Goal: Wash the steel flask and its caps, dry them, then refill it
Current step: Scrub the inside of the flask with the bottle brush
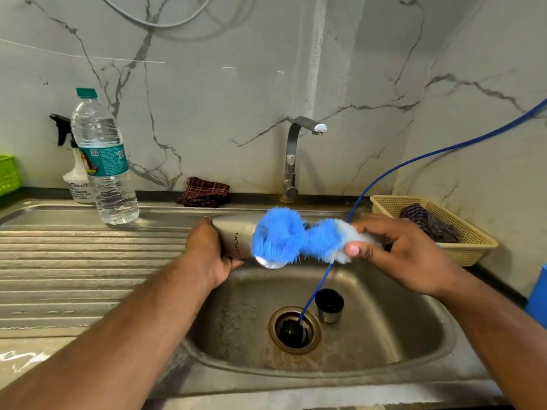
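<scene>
Gripping flask (233, 238) with left hand (207, 251), brush (291, 236) with right hand (410, 257); blue hose (316, 289) drops behind into sink (390, 335).

The flask (233, 236) is brushed steel with dark lettering down its side. It lies level above the sink's (384, 327) back edge, base gripped in the left hand (207, 250), open mouth pointing right. A blue brush (290, 235) covers most of the mouth. The steel cup cap (329, 306) stands upright in the basin, dark open end up, just right of the drain. The black stopper cap (293, 331) sits tilted in the drain.
</scene>
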`<state>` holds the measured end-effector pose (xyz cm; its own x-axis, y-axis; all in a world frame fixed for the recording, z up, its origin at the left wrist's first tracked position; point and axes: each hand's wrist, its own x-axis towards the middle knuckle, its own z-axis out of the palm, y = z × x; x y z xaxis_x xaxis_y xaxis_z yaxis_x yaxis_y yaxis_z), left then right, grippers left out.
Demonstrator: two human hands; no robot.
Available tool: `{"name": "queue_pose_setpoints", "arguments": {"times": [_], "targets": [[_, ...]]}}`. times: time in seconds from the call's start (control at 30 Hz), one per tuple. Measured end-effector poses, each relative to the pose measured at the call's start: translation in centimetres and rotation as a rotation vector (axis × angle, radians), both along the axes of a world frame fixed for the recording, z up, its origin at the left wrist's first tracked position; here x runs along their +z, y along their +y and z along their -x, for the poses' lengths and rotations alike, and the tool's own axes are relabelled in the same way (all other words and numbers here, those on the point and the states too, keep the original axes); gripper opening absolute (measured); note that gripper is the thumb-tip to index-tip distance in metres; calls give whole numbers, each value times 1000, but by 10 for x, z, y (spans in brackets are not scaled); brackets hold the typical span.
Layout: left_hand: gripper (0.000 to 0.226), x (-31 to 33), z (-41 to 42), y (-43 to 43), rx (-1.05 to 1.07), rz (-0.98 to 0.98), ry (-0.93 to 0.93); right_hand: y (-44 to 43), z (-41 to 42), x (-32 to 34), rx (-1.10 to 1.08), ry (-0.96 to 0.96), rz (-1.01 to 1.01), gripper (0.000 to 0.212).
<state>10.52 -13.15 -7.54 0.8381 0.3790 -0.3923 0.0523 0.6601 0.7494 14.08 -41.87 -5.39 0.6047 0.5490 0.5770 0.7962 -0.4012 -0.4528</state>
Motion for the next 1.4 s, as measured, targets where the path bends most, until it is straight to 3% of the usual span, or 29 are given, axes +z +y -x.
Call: {"name": "queue_pose_setpoints", "arguments": {"times": [0.13,0.2,0.27,0.37,0.47,0.57,0.73,0.87,0.97,1.07,1.2,1.33,1.4], "targets": [[35,1,1,1,-8,1,7,1,-3,0,-64,1,-112,41],[36,1,1,3,-14,19,7,3,-3,-2,-26,-1,-42,44],[37,0,0,4,-21,21,9,5,-1,-4,0,10,-17,37],[36,1,1,3,-10,9,18,7,1,0,-81,22,-139,31],[35,1,3,2,-19,22,1,9,4,-3,38,46,-40,23],[37,0,1,3,-18,16,5,10,4,-2,-32,7,-119,38],[37,-2,0,5,-7,27,6,10,5,-1,19,5,-53,13],[38,-4,-4,9,-19,45,-3,8,4,2,-39,-1,-113,27],[39,-5,-5,10,-17,55,0,7,4,-2,40,30,-47,29],[37,-5,-6,11,-12,43,5,6,2,2,-46,-6,-125,23],[39,-4,-5,11,-19,60,-5,2,4,1,81,73,17,14],[35,-1,-3,11,-15,48,-12,-5,-1,5,-27,22,-100,25],[35,-1,-2,9,-24,38,-18,0,1,1,45,43,-44,28]]}}
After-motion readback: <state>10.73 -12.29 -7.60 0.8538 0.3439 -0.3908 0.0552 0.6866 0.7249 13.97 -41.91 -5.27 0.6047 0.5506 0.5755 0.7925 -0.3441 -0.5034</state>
